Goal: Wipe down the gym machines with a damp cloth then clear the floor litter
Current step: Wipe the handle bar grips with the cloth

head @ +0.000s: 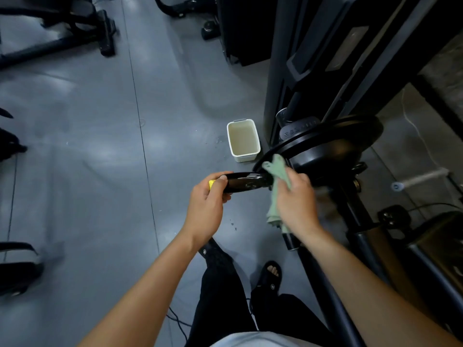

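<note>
Far left edge: dark machine bases (17, 266), blurred, well apart from the work. Upper left: another machine frame (75, 28) on the grey floor (87, 159).

Centre: left hand (206, 206) w/ fingers curled round the near end of a glossy black lever (244, 182), thumb on top beside its yellow tip (212, 184). Lever's long axis runs roughly left–right across the frame, from that hand toward the black disc housing (323, 149) at centre right.

Above centre: white tub (243, 141) on the floor, just beside the machine, water drops near it.

Right of centre: right hand (295, 199) gripping a pale green cloth (276, 171), bunched in the fingers, one end sticking up against the housing rim, the rest hanging below the hand. Cloth sits at the lever's far end, where it meets the housing.

Judgement: wiping step underway; rt hand is the nearer one to the unwiped length, so the stroke prob. runs leftward along the lever toward the lt hand, which steadies it. Litter step not yet started.
</note>
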